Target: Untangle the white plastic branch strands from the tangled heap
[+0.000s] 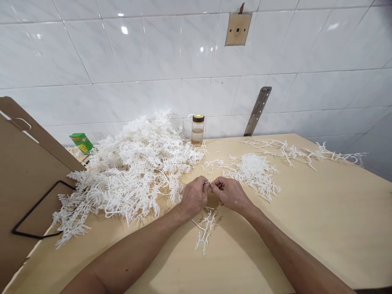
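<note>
My left hand (pixel 194 197) is closed in a pinch on a white branched plastic sprig (pixel 203 233), whose forked twigs show below the fingers. A thin white tip of it pokes out near the thumb. My right hand (pixel 228 192) is nearly touching the left, thumb and forefinger pressed together; what they pinch is too small to make out. Left of my hands rises a big heap of white branched sprigs (pixel 131 163). Just beyond my right hand lies a smaller pile of short white pieces (pixel 255 171).
Bare stems (pixel 294 153) lie at the table's back right. A dark-lidded jar with liquid (pixel 197 132) stands near the tiled wall. A green box (pixel 81 143) is behind the heap, and a cardboard box (pixel 33 175) borders the left side. A metal bracket (pixel 257 112) leans against the wall.
</note>
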A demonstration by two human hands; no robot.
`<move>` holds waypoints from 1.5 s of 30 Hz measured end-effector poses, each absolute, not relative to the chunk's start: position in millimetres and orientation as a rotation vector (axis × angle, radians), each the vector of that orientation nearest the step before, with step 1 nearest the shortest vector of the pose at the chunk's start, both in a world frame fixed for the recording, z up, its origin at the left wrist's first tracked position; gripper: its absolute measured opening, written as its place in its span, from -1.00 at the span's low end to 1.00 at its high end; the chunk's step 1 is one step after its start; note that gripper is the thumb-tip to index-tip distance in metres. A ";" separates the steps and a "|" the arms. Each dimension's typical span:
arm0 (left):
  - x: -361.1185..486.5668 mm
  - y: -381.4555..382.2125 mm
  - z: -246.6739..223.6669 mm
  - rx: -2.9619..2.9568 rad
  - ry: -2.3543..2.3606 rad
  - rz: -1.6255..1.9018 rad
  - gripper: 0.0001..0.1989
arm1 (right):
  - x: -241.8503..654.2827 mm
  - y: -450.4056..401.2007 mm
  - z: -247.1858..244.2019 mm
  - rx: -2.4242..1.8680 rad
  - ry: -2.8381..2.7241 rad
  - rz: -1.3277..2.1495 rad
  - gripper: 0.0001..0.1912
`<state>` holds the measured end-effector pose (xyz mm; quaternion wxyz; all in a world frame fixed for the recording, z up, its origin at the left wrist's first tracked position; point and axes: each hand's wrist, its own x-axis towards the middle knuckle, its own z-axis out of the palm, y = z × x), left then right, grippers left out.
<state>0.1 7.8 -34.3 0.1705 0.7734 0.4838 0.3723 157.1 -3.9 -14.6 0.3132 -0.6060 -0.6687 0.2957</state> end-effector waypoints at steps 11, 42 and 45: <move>-0.2 7.6 -29.5 2.087 1.263 1.038 -0.83 | 163.7 -5.6 -11.6 -1.500 -1.722 0.986 -0.87; -3.1 11.6 -21.0 1.468 1.162 0.906 -0.70 | 175.3 -1.4 -6.6 -1.502 -1.821 0.884 -0.63; -2.2 12.8 -22.9 1.532 1.232 0.912 -0.73 | 168.2 -4.6 -4.3 -1.524 -1.876 0.773 -0.68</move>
